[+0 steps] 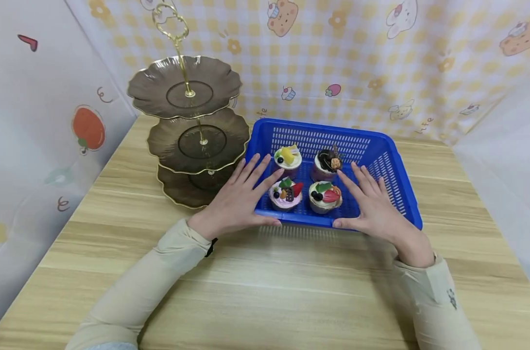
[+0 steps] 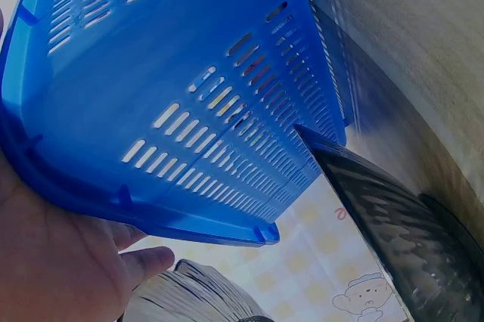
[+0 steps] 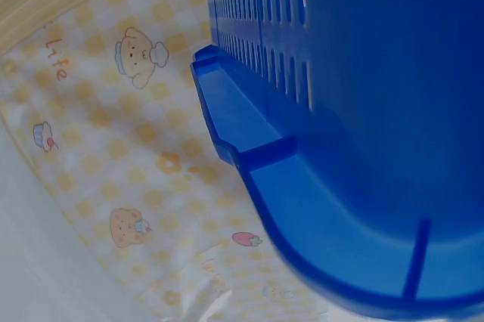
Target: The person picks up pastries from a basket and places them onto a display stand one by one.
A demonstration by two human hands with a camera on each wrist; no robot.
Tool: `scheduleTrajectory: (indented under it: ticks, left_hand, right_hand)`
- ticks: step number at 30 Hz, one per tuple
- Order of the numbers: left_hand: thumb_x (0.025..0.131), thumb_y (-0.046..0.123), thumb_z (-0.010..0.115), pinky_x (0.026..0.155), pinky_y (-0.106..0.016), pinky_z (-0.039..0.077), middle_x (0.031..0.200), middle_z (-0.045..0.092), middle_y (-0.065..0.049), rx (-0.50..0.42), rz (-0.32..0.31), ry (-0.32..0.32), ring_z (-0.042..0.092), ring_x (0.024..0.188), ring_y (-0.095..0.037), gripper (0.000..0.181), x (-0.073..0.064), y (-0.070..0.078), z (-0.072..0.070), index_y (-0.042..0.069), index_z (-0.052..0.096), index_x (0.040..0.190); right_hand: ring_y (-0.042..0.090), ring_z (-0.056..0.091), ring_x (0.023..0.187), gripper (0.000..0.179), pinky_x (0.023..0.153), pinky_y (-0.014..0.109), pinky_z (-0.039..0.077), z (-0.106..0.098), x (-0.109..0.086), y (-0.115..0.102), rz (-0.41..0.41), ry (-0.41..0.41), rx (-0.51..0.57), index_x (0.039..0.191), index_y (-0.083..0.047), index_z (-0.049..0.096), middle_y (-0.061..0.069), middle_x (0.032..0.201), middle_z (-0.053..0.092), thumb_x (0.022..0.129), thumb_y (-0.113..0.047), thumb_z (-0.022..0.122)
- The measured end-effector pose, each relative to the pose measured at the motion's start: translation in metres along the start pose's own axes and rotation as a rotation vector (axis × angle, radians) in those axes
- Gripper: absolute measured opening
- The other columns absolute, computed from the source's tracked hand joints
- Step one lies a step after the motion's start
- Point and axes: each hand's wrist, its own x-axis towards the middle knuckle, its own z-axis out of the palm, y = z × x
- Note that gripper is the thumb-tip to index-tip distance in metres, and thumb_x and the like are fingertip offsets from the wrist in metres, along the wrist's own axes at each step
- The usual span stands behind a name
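A blue plastic basket holds several cupcakes: one with yellow fruit, a chocolate one, a pink-creamed one and one with a strawberry slice. Over the basket's near left corner lies my left hand, fingers spread and straight, thumb along the near rim. My right hand is spread over the near right part, its thumb at the rim. In the left wrist view the left hand is against the rim of the basket. The right wrist view shows the basket's outside, no hand.
A brown three-tier stand with gold edges and a gold handle stands just left of the basket, close to my left hand. Both rest on a wooden table. Behind hangs a yellow checked cloth with cartoon prints.
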Motion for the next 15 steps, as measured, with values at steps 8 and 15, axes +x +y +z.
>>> scheduleTrajectory:
  ticks: [8,15]
  left_hand:
    - [0.075,0.077,0.054,0.123,-0.047,-0.002,0.163,0.001,-0.014,0.010,0.017,0.024,-0.002,0.151,-0.032,0.105,-0.0019,-0.0014,0.0009,0.020,0.015,0.155]
    - [0.071,0.086,0.014,0.123,-0.047,0.002,0.162,0.008,-0.017,0.020,0.064,0.065,0.002,0.151,-0.032,0.107,-0.0010,-0.0027,0.0006,0.020,0.019,0.155]
  right_hand:
    - [0.041,-0.002,0.149,0.103,0.112,0.071,-0.003,0.0015,-0.0001,0.0002,-0.030,0.031,-0.005,0.156,-0.020,0.014,0.019,0.162,0.003,0.078,-0.064,0.065]
    - [0.041,-0.001,0.149,0.098,0.112,0.071,-0.002,0.0009,-0.0011,-0.0006,-0.022,0.035,-0.003,0.155,-0.021,0.014,0.020,0.161,0.005,0.081,-0.061,0.064]
